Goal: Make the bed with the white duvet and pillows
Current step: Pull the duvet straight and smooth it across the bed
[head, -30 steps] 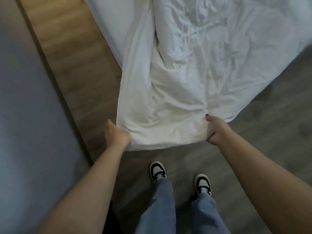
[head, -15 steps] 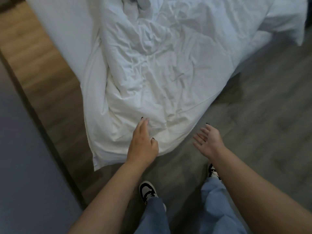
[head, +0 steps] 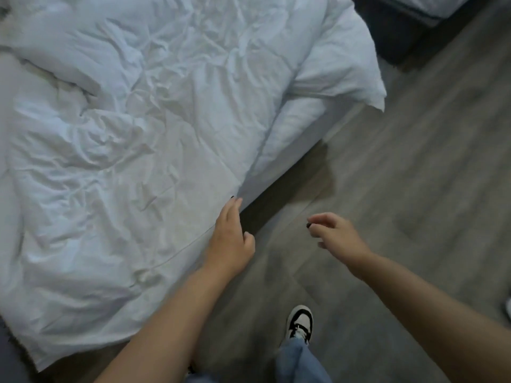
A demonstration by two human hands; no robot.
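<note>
The white duvet (head: 138, 161) covers the bed but lies creased, its far right corner spilling over the bed's edge, no pillows in view, so smoothing likely remains; left hand (head: 231, 241) flat at its edge, right hand (head: 336, 233) loose, empty.

grey wood-look plank floor (head: 414, 189) fills the frame from 2 to 6 o'clock, dimly lit. at 1 o'clock stands a dark furniture base (head: 392, 37), a pale surface on top.
</note>
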